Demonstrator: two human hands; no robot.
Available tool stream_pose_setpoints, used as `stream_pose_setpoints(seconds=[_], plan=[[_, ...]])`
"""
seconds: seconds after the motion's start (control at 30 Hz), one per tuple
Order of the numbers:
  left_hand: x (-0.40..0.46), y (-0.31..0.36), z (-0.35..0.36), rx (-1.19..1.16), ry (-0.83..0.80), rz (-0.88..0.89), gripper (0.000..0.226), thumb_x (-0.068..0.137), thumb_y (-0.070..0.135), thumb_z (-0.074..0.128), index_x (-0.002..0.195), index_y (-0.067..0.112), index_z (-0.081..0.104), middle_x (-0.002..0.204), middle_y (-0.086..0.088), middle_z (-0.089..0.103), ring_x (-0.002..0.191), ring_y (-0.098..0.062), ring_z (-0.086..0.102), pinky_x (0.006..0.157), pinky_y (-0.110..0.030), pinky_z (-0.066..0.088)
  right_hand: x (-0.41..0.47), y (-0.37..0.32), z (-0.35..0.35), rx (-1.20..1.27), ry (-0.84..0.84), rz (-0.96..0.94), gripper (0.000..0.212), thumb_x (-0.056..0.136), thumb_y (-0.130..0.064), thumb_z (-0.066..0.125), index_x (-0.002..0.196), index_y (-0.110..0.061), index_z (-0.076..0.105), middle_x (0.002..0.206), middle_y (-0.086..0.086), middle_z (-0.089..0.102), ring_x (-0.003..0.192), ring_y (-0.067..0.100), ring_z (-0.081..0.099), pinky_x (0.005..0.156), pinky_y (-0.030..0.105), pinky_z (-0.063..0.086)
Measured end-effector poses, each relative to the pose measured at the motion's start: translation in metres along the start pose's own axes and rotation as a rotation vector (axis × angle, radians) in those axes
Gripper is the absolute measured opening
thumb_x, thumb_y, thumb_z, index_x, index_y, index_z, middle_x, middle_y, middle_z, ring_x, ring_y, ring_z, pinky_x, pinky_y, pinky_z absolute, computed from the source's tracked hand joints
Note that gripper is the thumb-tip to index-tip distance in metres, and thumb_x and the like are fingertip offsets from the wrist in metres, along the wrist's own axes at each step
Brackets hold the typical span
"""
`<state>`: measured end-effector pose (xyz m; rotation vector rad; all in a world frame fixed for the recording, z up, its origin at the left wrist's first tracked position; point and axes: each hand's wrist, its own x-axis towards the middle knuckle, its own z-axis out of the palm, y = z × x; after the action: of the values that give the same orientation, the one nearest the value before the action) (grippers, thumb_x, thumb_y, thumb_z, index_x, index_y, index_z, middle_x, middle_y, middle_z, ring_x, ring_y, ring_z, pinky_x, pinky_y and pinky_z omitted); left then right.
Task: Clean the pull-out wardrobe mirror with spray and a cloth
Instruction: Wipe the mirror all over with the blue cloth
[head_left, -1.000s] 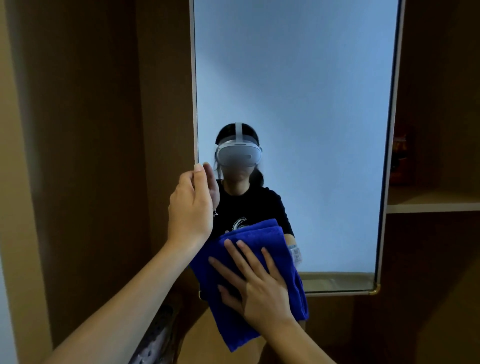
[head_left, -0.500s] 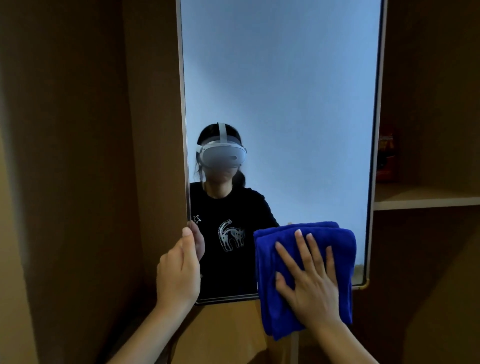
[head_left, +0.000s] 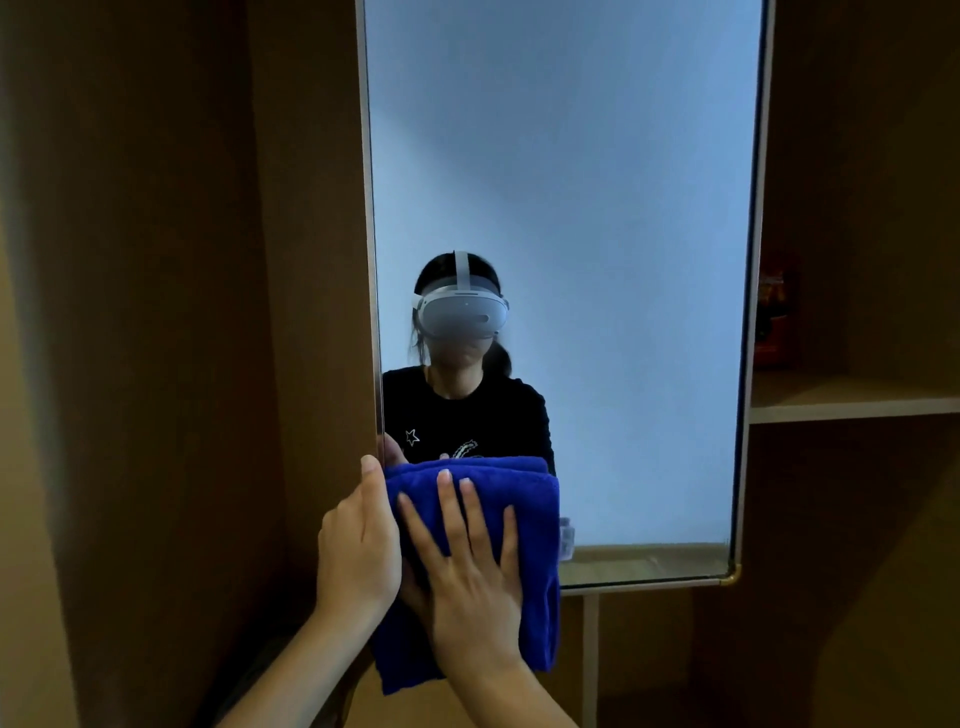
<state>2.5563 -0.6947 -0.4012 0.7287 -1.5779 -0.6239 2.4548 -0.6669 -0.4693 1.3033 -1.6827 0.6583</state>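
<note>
Head view: right hand (head_left: 470, 582) lies flat, 4 fingers spread, pressing the folded blue cloth (head_left: 524, 499) against the mirror (head_left: 571, 208) at its lower left corner. Left hand (head_left: 358, 545) sits just left of it, fingers curled round the mirror's left frame edge (head_left: 370, 260), touching the cloth. Wooden shelf (head_left: 852, 402) well to the right.

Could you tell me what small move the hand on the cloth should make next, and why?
Probably slide the right hand with the blue cloth rightward along the lower glass. The cloth sits pressed flat at the mirror's lower left corner, right beside the left hand gripping the left edge, so there is no room left that way, while the strip toward the bottom right corner lies uncovered.
</note>
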Motion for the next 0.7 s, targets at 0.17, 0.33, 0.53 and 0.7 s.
stream_pose_setpoints(seconds=[0.17,0.33,0.53,0.7], plan=[[-0.003,-0.002,0.004,0.031,0.033,0.01,0.068,0.095,0.052,0.014,0.066,0.013,0.062,0.057,-0.006,0.063,0.055,-0.007,0.062,0.057,-0.027,0.044,-0.007,0.025,0.001,0.004,-0.001,-0.112,0.066,0.095,-0.059,0.032,0.153,-0.037,0.01,0.162,0.0,0.001,0.149,0.018,0.004,0.118,0.047,0.005],[-0.003,-0.003,0.009,0.113,0.084,0.049,0.063,0.1,0.048,0.015,0.081,0.016,0.066,0.07,0.003,0.063,0.072,-0.013,0.063,0.058,-0.025,0.041,-0.018,0.076,0.0,-0.021,0.019,-0.146,0.067,0.093,-0.058,0.036,0.152,-0.04,0.013,0.163,-0.004,0.001,0.149,0.016,0.005,0.119,0.045,0.001],[-0.007,0.003,0.012,0.182,0.13,0.057,0.067,0.093,0.063,0.006,0.074,0.025,0.058,0.067,0.005,0.06,0.071,-0.017,0.061,0.063,-0.033,0.043,-0.032,0.155,-0.004,0.032,0.096,-0.018,0.074,0.086,-0.052,0.045,0.152,-0.042,0.012,0.162,-0.006,0.004,0.149,0.015,0.006,0.121,0.044,0.002],[-0.012,0.004,0.017,0.285,0.138,0.087,0.083,0.087,0.065,-0.002,0.098,0.017,0.065,0.084,-0.002,0.068,0.087,-0.024,0.066,0.07,-0.034,0.045,-0.035,0.191,-0.007,0.024,0.089,0.001,0.059,0.098,-0.058,0.016,0.153,-0.04,0.008,0.163,-0.004,0.0,0.149,0.015,0.001,0.12,0.044,-0.002]])
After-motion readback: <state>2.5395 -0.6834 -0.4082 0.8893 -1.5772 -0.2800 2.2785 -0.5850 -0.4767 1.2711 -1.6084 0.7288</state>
